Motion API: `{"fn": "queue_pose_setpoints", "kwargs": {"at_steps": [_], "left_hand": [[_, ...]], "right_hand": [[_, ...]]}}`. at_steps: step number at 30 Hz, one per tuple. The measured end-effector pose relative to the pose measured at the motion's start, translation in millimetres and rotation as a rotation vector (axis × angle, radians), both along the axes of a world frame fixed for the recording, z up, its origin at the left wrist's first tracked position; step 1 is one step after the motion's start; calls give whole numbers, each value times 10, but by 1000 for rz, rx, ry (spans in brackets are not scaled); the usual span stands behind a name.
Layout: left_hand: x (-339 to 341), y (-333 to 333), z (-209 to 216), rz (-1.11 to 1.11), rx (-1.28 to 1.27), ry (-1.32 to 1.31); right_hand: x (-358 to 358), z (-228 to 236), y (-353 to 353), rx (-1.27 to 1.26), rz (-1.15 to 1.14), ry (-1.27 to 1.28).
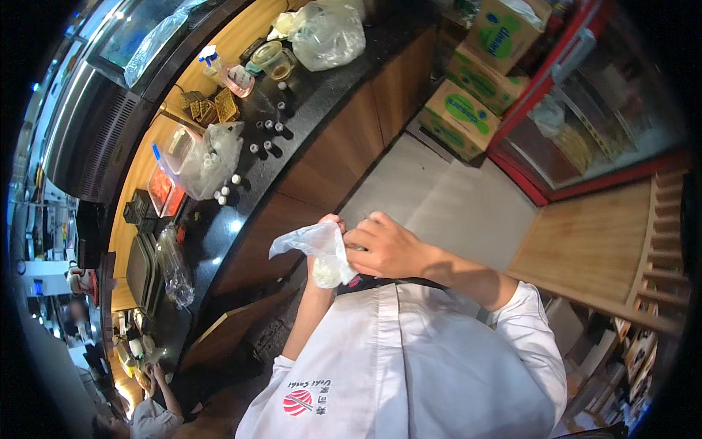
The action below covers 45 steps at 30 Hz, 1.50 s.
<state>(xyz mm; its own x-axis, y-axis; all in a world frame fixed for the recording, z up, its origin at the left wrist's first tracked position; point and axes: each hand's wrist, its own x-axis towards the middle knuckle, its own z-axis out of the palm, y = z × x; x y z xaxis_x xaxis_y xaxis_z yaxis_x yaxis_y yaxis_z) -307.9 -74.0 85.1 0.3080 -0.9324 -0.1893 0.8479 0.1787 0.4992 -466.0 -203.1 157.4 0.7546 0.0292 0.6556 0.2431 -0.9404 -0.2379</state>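
A small translucent plastic bag [311, 245] hangs in front of my white jacket, with a pale whitish lump [327, 272] in its lower end. My left hand [334, 221] grips the bag from behind; only a fingertip or so shows past the plastic, and the rest is covered. Against the bag's right edge, my right hand [389, 247] has its fingers curled and closed on the plastic. Whether it also pinches something small is hidden by the fingers.
Left of me runs a dark counter [292, 124] bearing small white-capped bottles [235, 179], a plastic bag of bottles [212, 157], a spray bottle [238, 77] and black trays [142, 271]. Cardboard boxes [461, 117] and a red-framed fridge [585, 124] stand ahead right. Another person [155, 413] works lower left.
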Motion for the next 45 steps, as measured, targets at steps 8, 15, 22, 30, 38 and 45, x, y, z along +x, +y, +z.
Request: {"fn": "queue_pose_setpoints", "kwargs": {"at_steps": [8, 15, 22, 30, 38, 45], "left_hand": [[1120, -1106, 208, 164, 436, -804], [2104, -2062, 322, 189, 441, -631], [2471, -2641, 208, 306, 351, -485], [2135, -3736, 395, 173, 294, -1558], [1500, -4668, 388, 98, -43, -1270], [683, -5108, 186, 191, 174, -753]], "right_hand": [[583, -389, -1962, 92, -199, 216], [1219, -342, -3206, 192, -301, 206], [1477, -402, -3839, 314, -302, 269], [895, -540, -4412, 631, -354, 463], [-533, -756, -4740, 887, -435, 395], [-1378, -1113, -5408, 989, -343, 267]]}}
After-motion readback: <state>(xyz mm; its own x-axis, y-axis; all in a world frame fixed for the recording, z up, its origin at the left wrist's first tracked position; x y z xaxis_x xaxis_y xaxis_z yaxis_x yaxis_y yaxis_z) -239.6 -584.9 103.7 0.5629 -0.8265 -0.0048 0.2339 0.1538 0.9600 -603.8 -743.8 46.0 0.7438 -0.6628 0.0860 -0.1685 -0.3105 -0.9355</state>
